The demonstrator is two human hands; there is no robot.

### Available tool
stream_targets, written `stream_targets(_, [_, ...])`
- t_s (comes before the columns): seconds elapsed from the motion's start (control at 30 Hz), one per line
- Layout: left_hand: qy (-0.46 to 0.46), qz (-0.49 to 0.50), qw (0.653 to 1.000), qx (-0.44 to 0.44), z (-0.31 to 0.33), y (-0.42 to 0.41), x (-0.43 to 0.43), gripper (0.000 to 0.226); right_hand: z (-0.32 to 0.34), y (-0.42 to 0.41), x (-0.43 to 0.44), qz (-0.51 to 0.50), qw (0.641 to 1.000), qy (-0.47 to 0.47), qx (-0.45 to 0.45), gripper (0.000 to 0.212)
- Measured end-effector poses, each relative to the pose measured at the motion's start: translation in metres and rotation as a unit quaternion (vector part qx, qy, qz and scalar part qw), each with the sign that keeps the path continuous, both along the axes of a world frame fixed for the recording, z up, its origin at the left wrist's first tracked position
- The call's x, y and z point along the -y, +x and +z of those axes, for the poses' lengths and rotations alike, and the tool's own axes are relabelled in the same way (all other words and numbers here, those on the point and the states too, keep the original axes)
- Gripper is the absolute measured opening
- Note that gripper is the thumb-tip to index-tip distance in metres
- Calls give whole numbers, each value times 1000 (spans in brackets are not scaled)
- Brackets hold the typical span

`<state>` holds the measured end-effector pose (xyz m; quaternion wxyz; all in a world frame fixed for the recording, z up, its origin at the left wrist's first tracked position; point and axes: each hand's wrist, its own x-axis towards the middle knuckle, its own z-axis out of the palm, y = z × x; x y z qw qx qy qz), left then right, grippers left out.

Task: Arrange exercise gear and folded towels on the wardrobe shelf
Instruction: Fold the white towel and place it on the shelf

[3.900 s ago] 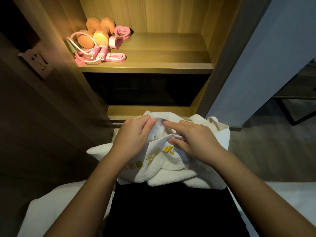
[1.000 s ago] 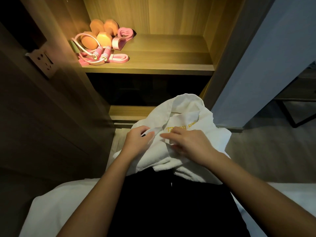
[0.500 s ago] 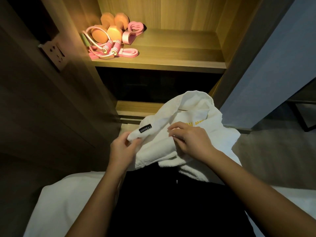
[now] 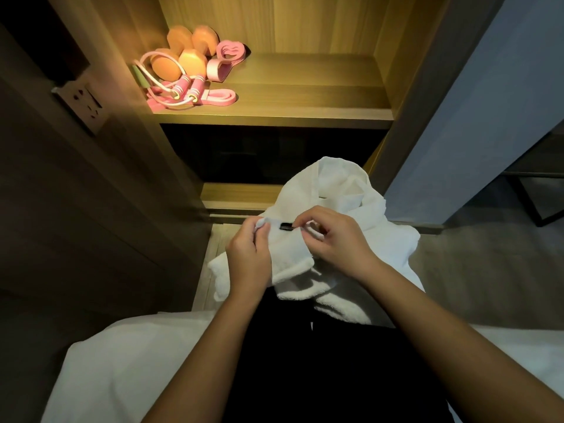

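I pinch the white towel (image 4: pixel 335 215) along its top edge — left hand (image 4: pixel 248 254) gripping the corner, right hand (image 4: pixel 332 236) nipping beside the black tag (image 4: pixel 286 226). That squares the edge for folding — the shelf (image 4: pixel 305 96) holds only exercise gear (image 4: pixel 186 68).

Bare forearms (image 4: pixel 213 346); blk clothing (image 4: pixel 305 380)

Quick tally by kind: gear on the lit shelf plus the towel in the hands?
orange dumbbells: 2
pink jump rope: 1
pink bands: 2
white towel: 1
Total: 6
The greenish strip by the shelf's left wall is unclear and not counted.
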<state>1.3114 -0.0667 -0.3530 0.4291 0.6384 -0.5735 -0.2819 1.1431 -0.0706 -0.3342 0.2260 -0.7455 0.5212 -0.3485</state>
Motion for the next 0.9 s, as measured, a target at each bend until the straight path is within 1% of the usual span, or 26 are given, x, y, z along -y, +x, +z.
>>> stream_targets(0.1, [4, 19, 1000, -9, -4, -5, 8, 17, -4, 1, -2, 30, 999, 22, 3, 19])
stream_targets(0.2, [10, 27, 999, -25, -2, -6, 15, 17, -6, -1, 0, 47, 995, 77, 51, 21])
stream_targets(0.27, [21, 9, 1000, -13, -1, -4, 17, 20, -5, -1, 3, 47, 991, 112, 63, 21])
stream_targets(0.4, [39, -49, 998, 25, 3, -4, 18, 26, -6, 5, 8, 48, 990, 126, 28, 14])
stream_targets(0.43, [52, -62, 996, 31, 5, -4, 18, 26, -6, 7, 8, 48, 991, 126, 20, 18])
stream_targets(0.5, [81, -81, 993, 30, 10, -2, 18, 24, -7, 10, 8, 39, 991, 125, 16, 33])
stream_targets(0.57, [90, -74, 993, 16, 14, 3, 17, 21, -8, 12, 9, 24, 992, 126, 7, 43])
stream_targets(0.63, [106, -59, 993, -14, 20, 7, 14, 14, -10, 14, 10, 12, 992, 126, -10, 49])
stream_targets(0.7, [123, -68, 990, -29, 25, 10, 10, 12, -12, 14, 10, -2, 991, 129, -21, 50])
stream_targets(0.77, [119, -82, 989, -17, 29, 13, 6, 14, -14, 14, 10, -14, 990, 132, -35, 49])
stream_targets(0.9, [80, -98, 991, 46, 34, 17, 0, 18, -18, 14, 7, -40, 988, 141, -49, 45])
